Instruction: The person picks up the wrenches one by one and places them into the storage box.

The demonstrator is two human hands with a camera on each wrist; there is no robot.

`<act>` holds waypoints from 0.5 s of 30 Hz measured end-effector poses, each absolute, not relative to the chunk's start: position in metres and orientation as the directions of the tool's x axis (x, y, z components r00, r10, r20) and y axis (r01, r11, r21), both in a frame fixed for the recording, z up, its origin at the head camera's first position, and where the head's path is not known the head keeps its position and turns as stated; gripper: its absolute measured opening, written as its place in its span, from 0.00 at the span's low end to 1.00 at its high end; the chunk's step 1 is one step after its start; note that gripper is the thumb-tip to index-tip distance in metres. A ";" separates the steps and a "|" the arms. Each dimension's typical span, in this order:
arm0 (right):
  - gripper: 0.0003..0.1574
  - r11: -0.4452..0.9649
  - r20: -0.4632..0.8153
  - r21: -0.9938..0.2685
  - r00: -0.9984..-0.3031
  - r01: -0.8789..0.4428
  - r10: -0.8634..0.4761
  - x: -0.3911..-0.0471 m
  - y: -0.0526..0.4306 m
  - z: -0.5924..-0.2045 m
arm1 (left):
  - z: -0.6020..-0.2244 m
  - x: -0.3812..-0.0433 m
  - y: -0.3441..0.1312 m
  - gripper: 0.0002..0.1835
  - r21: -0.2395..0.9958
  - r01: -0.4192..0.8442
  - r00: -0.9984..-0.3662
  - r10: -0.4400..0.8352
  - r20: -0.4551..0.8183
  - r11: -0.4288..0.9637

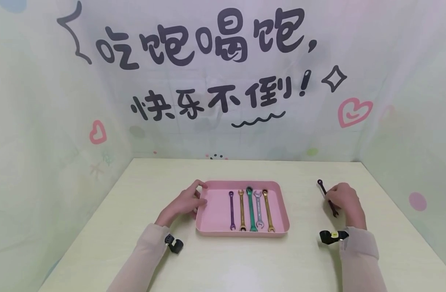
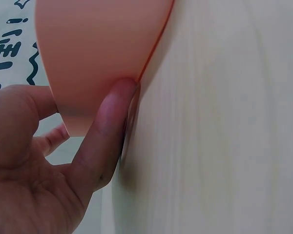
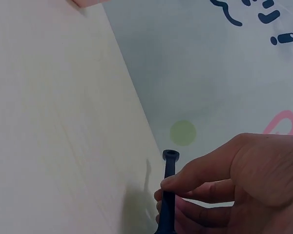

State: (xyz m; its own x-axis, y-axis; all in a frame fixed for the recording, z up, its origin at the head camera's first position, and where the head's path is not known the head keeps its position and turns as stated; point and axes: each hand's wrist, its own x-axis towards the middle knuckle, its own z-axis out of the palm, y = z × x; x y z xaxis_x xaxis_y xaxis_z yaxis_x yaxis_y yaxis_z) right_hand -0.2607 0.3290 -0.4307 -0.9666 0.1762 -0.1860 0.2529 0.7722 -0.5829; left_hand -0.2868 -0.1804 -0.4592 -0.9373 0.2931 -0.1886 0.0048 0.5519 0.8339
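Observation:
On the table lies a pink tray (image 1: 215, 211), its left end held by my left hand (image 1: 186, 201). In the left wrist view the thumb and fingers (image 2: 110, 126) grip the tray wall (image 2: 97, 53) from both sides. Several wrenches lie side by side in the tray's middle and right part: a purple one (image 1: 231, 211), a gold one (image 1: 242, 211), a green one (image 1: 251, 207), a silver one (image 1: 259, 209) and another gold one (image 1: 268, 211). Right of the tray, my right hand (image 1: 343, 198) pinches a dark wrench (image 3: 170, 170) around its shaft, ring end pointing away from me.
A pale wooden table (image 1: 244, 263) carries everything. Behind it and on both sides hangs a white printed cloth (image 1: 223, 138) with dark lettering and pink hearts. Each sleeve has a small black camera (image 1: 174, 244) strapped at the cuff.

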 end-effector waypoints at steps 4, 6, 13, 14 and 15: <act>0.25 0.720 -0.199 -0.651 -0.969 0.241 0.144 -0.265 0.328 -0.427 | -0.460 -0.286 -0.180 0.27 0.833 0.011 -0.936 0.299 -0.186 0.554; 0.26 0.695 -0.202 -0.679 -0.970 0.237 0.133 -0.266 0.326 -0.423 | -0.460 -0.286 -0.180 0.27 0.833 0.008 -0.937 0.296 -0.188 0.553; 0.26 0.655 -0.173 -0.728 -0.979 0.204 0.112 -0.263 0.319 -0.413 | -0.459 -0.288 -0.180 0.26 0.831 -0.001 -0.939 0.285 -0.192 0.557; 0.27 0.646 -0.172 -0.736 -0.979 0.202 0.110 -0.263 0.318 -0.412 | -0.459 -0.288 -0.179 0.27 0.830 0.000 -0.939 0.285 -0.192 0.557; 0.27 0.634 -0.172 -0.746 -0.979 0.202 0.109 -0.263 0.317 -0.411 | -0.459 -0.287 -0.179 0.27 0.830 0.001 -0.939 0.287 -0.191 0.558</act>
State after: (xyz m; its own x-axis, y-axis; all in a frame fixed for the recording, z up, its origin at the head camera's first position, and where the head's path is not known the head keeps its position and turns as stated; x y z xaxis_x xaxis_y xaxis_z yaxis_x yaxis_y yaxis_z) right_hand -0.2634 0.3169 -0.4108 -0.9790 0.1091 -0.1722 0.2020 0.6342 -0.7463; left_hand -0.2873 -0.1793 -0.4588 -0.9387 0.2868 -0.1913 0.0013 0.5580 0.8298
